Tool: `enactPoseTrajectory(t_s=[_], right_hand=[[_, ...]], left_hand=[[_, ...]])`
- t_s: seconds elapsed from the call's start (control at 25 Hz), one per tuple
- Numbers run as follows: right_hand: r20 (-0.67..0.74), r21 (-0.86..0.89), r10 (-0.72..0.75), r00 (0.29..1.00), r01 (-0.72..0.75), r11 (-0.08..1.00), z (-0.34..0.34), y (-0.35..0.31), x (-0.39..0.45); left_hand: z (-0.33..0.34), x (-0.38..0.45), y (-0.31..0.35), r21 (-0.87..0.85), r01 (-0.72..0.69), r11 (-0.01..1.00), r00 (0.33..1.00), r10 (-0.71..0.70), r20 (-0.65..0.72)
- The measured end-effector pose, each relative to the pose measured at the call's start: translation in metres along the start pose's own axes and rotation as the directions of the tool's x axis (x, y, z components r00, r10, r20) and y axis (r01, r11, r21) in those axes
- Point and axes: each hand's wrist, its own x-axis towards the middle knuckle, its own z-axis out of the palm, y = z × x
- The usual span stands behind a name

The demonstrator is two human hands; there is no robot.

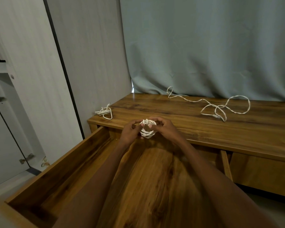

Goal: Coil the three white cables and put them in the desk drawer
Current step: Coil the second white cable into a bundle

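While the drawer (76, 155) stood open at frame centre, the left hand (130, 131) and right hand (165, 127) pinched the coiled cable (148, 129) with curled fingers, its ring upright and facing the camera.

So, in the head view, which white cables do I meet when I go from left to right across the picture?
Bundled cable at the desk's left corner → coiled cable held between the left hand and the right hand over the open drawer → loose uncoiled cable on the desk top.
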Motion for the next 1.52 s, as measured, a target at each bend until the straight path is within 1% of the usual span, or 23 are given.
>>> enactPoseTrajectory(t_s=[0.12, 0.2, 0.36, 0.48, 0.6, 0.72, 0.88, 0.92, 1.04, 1.16, 1.24, 1.32, 1.36, 1.4, 1.44, 1.52], right_hand=[[0.060, -0.040, 0.012, 0.998, -0.010, 0.999, 0.003, 0.002, 0.002], [0.047, -0.030, 0.033, 0.998, -0.031, 0.999, 0.007, 0.000, 0.002], [0.027, 0.112, 0.111, 0.993, -0.114, 0.987, 0.013, -0.007, -0.002], [0.010, 0.146, 0.140, 0.990, -0.140, 0.979, 0.012, -0.007, 0.001], [-0.039, 0.183, 0.207, 0.978, -0.197, 0.963, 0.012, -0.008, 0.009], [-0.092, 0.185, 0.273, 0.958, -0.253, 0.950, 0.021, -0.011, 0.026], [-0.128, 0.169, 0.302, 0.945, -0.280, 0.945, 0.044, -0.011, 0.063], [-0.135, 0.170, 0.298, 0.945, -0.274, 0.947, 0.050, -0.012, 0.074], [-0.171, 0.181, 0.304, 0.937, -0.273, 0.945, 0.067, -0.012, 0.102], [-0.211, 0.232, 0.327, 0.921, -0.278, 0.932, 0.087, -0.005, 0.130], [-0.232, 0.223, 0.327, 0.916, -0.277, 0.935, 0.097, 0.004, 0.147], [-0.231, 0.170, 0.301, 0.925, -0.267, 0.949, 0.105, 0.009, 0.161], [-0.225, 0.108, 0.270, 0.936, -0.251, 0.962, 0.107, 0.011, 0.167], [-0.205, 0.012, 0.224, 0.953, -0.226, 0.974, 0.110, 0.012, 0.171], [-0.178, -0.121, 0.171, 0.969, -0.194, 0.973, 0.112, 0.012, 0.172], [-0.164, -0.394, 0.057, 0.985, -0.119, 0.911, 0.117, 0.012, 0.174]], left_hand=[[-0.004, 0.002, 0.000, 0.027, -0.011, 1.000, 0.999, 0.013, -0.049], [-0.006, 0.003, -0.001, 0.038, -0.025, 0.999, 0.998, 0.027, -0.061], [-0.008, 0.000, 0.002, 0.029, -0.051, 0.998, 0.997, 0.052, -0.062], [-0.008, 0.001, 0.004, 0.048, -0.071, 0.996, 0.994, 0.075, -0.077], [-0.007, 0.001, 0.006, 0.046, -0.038, 0.998, 0.988, 0.044, -0.147], [-0.013, 0.005, 0.012, 0.036, -0.010, 0.999, 0.977, 0.017, -0.212], [-0.039, 0.017, 0.014, 0.077, 0.036, 0.996, 0.931, -0.005, -0.364], [-0.048, 0.020, 0.011, 0.105, 0.047, 0.993, 0.929, -0.005, -0.370], [-0.072, 0.024, -0.002, 0.274, 0.082, 0.958, 0.946, 0.012, -0.325], [-0.091, 0.026, -0.013, 0.351, 0.087, 0.932, 0.956, 0.020, -0.292], [-0.096, 0.027, -0.014, 0.377, 0.078, 0.923, 0.956, 0.037, -0.291], [-0.099, 0.029, -0.013, 0.369, 0.056, 0.928, 0.951, 0.064, -0.304], [-0.101, 0.030, -0.013, 0.362, 0.046, 0.931, 0.946, 0.075, -0.314], [-0.103, 0.030, -0.012, 0.361, 0.042, 0.932, 0.942, 0.084, -0.326], [-0.105, 0.032, -0.013, 0.369, 0.044, 0.928, 0.936, 0.090, -0.339], [-0.110, 0.034, -0.015, 0.389, 0.057, 0.919, 0.924, 0.099, -0.369]])
